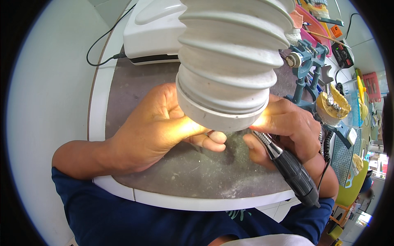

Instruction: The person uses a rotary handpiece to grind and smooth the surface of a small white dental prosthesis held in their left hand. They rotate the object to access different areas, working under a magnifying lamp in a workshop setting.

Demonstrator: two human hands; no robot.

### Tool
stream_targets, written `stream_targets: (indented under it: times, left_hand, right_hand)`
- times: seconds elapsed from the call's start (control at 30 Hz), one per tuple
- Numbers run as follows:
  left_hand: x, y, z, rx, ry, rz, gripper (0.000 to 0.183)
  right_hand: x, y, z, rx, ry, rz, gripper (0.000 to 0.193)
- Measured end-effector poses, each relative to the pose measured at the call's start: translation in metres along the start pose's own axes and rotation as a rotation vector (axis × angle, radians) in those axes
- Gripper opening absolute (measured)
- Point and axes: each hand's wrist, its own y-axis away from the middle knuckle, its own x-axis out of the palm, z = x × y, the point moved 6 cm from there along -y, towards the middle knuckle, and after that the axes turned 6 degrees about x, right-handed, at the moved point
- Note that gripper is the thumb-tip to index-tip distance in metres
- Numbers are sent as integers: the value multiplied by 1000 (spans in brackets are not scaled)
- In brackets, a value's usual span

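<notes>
A black rotary handpiece (289,168) with a ridged metal collar is gripped in my right hand (291,125); its tail slants down toward the table's front edge. The tip of the tool is out of sight under a wide white ribbed suction hose (232,65). On the other side of the hose mouth, my left hand (154,127) has its thumb and fingers curled together, partly covered by the hose. What those fingers hold, if anything, cannot be seen. Bright light falls on both hands near the hose. Pale dust lies on the grey tabletop (176,178) below them.
A white machine (152,35) with a black cord stands at the back left. Along the right are a blue-grey articulator (305,61), a yellow dental cast (332,108) with metal teeth, a black control box (343,54), a pink tray (320,35) and a blue-green basket (342,160).
</notes>
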Motion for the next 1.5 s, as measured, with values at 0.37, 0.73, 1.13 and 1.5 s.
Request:
stream_targets:
  times: [0.37,0.73,1.13,1.5]
  left_hand:
    - [0,0,0,-6,4,-5,40]
    - [0,-1,-1,24,-1,20,37]
    - [1,-1,-3,38,-21,24,37]
    - [0,-1,-2,38,8,22,38]
  right_hand:
    - [-1,-7,6,-2,-45,-57,23]
    - [0,-6,5,-27,-62,-70,23]
    - [0,-5,3,-25,-75,-78,23]
    - [0,-1,2,22,-69,-84,25]
